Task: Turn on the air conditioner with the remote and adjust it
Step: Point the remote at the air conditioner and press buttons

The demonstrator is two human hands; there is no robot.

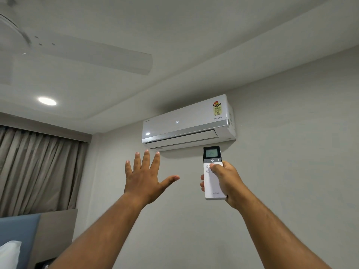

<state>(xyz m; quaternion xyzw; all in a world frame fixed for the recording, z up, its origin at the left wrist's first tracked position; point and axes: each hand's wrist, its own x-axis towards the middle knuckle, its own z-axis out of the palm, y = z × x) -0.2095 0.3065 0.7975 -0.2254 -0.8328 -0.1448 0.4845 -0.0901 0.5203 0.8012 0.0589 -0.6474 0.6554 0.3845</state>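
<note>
A white wall-mounted air conditioner (188,122) hangs high on the wall, its front panel showing 24° and its lower flap slightly open. My right hand (226,181) grips a slim white remote (212,183) pointed up at the unit, thumb resting on the buttons just below its lit screen, which reads 24. My left hand (144,175) is raised below the unit's left end, palm toward the wall, fingers spread, holding nothing.
A white ceiling fan (81,51) spans the upper left, with a round ceiling light (47,101) lit beneath it. Beige curtains (38,167) cover the left wall. A blue headboard (17,232) and white pillow (8,253) sit at lower left.
</note>
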